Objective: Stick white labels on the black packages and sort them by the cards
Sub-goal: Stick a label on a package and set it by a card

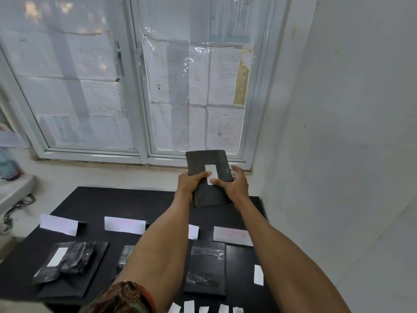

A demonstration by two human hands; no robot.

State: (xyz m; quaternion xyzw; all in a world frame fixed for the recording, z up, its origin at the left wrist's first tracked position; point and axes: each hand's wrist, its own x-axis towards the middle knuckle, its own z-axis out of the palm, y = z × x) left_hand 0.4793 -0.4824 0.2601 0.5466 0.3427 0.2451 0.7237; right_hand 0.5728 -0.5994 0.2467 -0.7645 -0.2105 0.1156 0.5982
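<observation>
Holding a black package up in both hands, well above the black table and in front of the window. Gripping its left edge with the left hand, thumb laid across onto the white label in the middle of the package face. Clasping its right edge with the right hand, thumb tip pressing the label's lower end, fingers curled behind.

Standing in a row across the table below: far-left card, second card, third card mostly hidden by the left forearm, right card, with pink writing too faint to read.

Lying nearer, one before each of the first three cards: crumpled labelled pile, half-hidden package behind the arm, flat stack. Lying before the right card, a second label, perhaps on another black package. Lining the near edge, loose label strips.
</observation>
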